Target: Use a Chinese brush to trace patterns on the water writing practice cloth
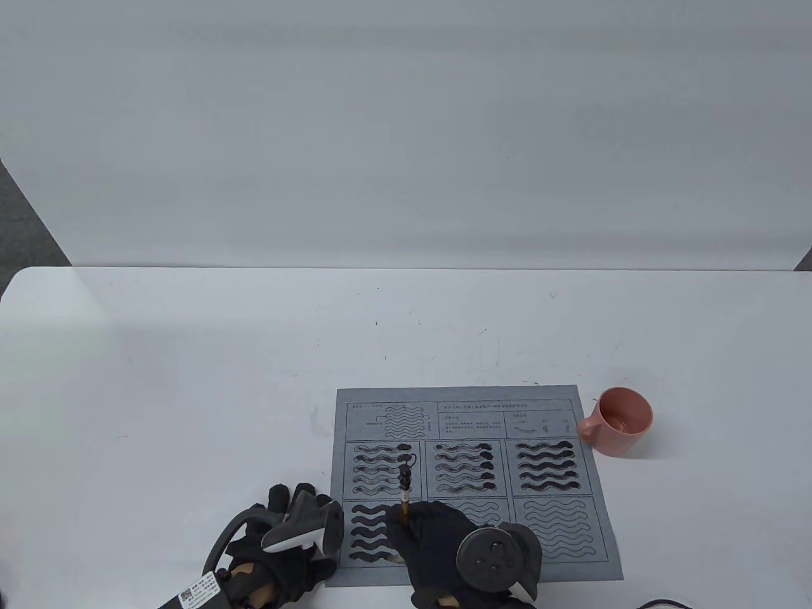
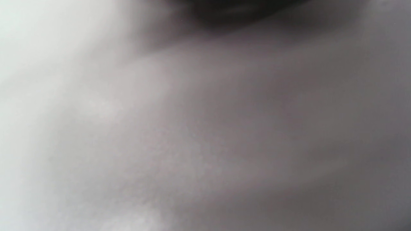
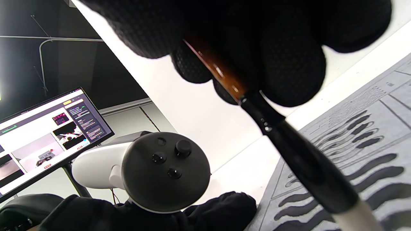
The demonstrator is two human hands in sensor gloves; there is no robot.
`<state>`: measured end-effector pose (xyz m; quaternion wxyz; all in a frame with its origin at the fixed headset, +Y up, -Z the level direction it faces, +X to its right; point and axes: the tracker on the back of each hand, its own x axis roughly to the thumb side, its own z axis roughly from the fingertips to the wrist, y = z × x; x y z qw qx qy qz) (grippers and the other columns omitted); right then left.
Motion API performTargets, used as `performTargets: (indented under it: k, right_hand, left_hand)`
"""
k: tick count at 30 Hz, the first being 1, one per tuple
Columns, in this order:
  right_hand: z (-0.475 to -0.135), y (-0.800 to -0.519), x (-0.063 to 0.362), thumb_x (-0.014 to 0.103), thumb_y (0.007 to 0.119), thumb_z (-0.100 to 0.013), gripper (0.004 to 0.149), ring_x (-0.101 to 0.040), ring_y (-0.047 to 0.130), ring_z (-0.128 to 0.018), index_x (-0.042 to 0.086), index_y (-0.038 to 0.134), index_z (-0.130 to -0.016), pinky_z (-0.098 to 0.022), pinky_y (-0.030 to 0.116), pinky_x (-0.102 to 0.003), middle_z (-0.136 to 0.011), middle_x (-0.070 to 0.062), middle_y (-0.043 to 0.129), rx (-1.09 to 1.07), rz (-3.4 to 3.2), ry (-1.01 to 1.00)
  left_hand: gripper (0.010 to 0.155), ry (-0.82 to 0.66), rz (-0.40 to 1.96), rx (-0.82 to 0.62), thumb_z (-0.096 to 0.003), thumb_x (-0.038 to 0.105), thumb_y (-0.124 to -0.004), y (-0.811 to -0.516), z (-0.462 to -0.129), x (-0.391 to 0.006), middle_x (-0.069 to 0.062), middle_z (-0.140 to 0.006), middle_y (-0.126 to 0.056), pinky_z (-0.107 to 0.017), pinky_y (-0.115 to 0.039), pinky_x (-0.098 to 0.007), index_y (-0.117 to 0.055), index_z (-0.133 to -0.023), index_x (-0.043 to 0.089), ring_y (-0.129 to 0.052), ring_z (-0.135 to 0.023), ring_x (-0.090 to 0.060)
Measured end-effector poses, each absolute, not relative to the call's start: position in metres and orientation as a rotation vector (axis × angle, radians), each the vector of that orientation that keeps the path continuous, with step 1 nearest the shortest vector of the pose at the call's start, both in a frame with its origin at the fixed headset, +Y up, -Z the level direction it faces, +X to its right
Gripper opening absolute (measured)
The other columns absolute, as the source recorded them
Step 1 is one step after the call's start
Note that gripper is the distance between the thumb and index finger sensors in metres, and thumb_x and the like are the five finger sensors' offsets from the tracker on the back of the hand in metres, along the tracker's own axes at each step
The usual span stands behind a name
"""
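The grey practice cloth (image 1: 571, 552) lies at the table's front, right of centre. Its three upper wave panels and the lower left panel (image 1: 365, 533) are dark and wet; the lower right panel (image 1: 558, 526) shows outlines only. My right hand (image 1: 406, 517) grips the brush (image 1: 405, 485) over the lower left panel, handle pointing away from me. In the right wrist view my fingers (image 3: 289, 64) hold the brown handle, and the black ferrule (image 3: 298, 154) slants down toward the cloth (image 3: 385, 122). My left hand (image 1: 298, 514) rests by the cloth's left edge, holding nothing.
A pink mug (image 1: 618, 422) stands just right of the cloth's top corner, handle toward the cloth. A white backdrop rises behind the table. The right wrist view shows a monitor (image 3: 48, 134) off the table's left. The left wrist view is a grey blur.
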<state>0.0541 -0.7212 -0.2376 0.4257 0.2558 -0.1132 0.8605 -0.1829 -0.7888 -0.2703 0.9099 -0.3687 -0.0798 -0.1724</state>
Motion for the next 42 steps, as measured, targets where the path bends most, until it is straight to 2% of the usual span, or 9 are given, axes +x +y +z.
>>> performTargets:
  k: [42]
  right_hand:
    - [-0.2387, -0.7177, 0.0573, 0.028, 0.075, -0.047, 0.037, -0.042, 0.097, -0.051, 0.005, 0.087, -0.073, -0.042, 0.074, -0.063, -0.066, -0.020, 0.099, 0.627, 2.202, -0.331]
  left_hand:
    - [0.093, -0.165, -0.356, -0.760, -0.0294, 0.063, -0.037, -0.7888, -0.2703, -0.1828, -0.007, -0.099, 0.029, -0.078, -0.018, -0.069, 0.028, -0.087, 0.030, 0.013, -0.102, -0.048]
